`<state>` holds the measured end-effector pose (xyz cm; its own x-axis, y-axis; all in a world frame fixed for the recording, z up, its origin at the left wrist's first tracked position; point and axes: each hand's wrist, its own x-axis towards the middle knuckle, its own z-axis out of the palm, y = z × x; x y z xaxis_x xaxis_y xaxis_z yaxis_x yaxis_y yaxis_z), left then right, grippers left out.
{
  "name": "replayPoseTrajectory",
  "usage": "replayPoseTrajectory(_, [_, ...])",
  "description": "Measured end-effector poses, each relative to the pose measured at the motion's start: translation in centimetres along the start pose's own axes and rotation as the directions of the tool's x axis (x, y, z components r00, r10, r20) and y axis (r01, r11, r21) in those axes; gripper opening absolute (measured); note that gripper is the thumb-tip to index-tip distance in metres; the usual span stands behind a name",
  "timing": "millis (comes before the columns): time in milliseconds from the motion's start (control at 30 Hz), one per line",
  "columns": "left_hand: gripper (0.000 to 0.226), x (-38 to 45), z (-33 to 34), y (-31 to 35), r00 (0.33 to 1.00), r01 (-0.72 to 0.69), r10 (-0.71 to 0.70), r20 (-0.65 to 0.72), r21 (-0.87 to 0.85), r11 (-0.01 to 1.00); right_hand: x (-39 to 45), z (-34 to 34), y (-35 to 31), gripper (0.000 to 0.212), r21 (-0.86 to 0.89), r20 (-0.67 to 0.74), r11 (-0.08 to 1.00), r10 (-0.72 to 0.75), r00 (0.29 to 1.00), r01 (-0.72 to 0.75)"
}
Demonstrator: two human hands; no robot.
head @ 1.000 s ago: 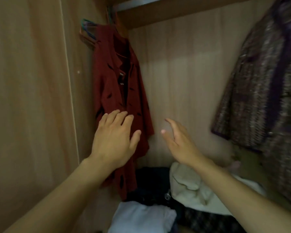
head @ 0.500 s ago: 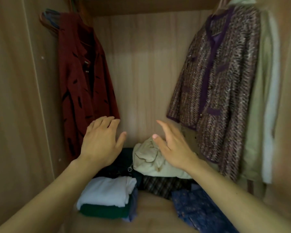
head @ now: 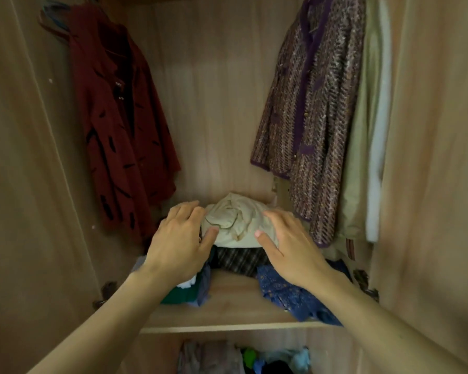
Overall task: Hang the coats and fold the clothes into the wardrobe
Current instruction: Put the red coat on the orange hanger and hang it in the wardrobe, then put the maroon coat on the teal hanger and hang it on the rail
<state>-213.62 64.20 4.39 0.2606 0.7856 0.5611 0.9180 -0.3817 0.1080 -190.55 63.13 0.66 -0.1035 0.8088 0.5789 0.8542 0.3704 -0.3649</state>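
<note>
Both hands have dropped from the red coat [head: 119, 125] to the crumpled cream garment [head: 235, 220] on the wardrobe shelf [head: 227, 311]. The left hand [head: 179, 238] and right hand [head: 289, 244] flank it, fingers apart, gripping nothing. Hanging looks finished here; folding likely comes next.

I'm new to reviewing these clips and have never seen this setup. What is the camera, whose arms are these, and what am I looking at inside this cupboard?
The camera sits on a person's head, looking down at their own bare arms; no robot is involved. The left hand and right hand reach with relaxed fingers to either side of a crumpled cream garment on the wooden wardrobe shelf. Neither hand clearly grips anything. A dark red patterned coat hangs left, a purple tweed jacket right.
</note>
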Motion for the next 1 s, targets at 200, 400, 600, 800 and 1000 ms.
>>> replayPoseTrajectory(200, [0.071,-1.0,2.7,3.7,0.985,-0.168,0.173,0.011,-0.179,0.969,-5.2,-2.5,0.6,0.055,-0.116,-0.075,0.978,0.166,0.983,-0.174])
replayPoseTrajectory(400, [0.064,-5.1,6.8,6.1,0.901,-0.397,0.433,0.034,-0.336,0.854,-12.6,-4.1,-2.2,0.057,-0.143,-0.174,0.933,0.304,0.936,-0.33])
replayPoseTrajectory(600, [0.059,-11.6,9.7,11.3,0.761,-0.525,0.647,0.058,-0.532,0.664,-25.2,-4.6,-4.8,0.061,-0.21,-0.244,0.773,0.552,0.797,-0.599])
replayPoseTrajectory(800, [0.059,-17.8,8.9,18.6,0.595,-0.584,0.804,0.006,-0.683,0.438,-37.4,-8.7,-8.6,0.078,-0.248,-0.382,0.524,0.72,0.579,-0.815])
replayPoseTrajectory(1000, [0.06,-25.6,6.1,26.9,0.425,-0.593,0.902,-0.075,-0.776,0.214,-48.5,-13.7,-13.7,0.063,-0.21,-0.517,0.326,0.763,0.388,-0.922])
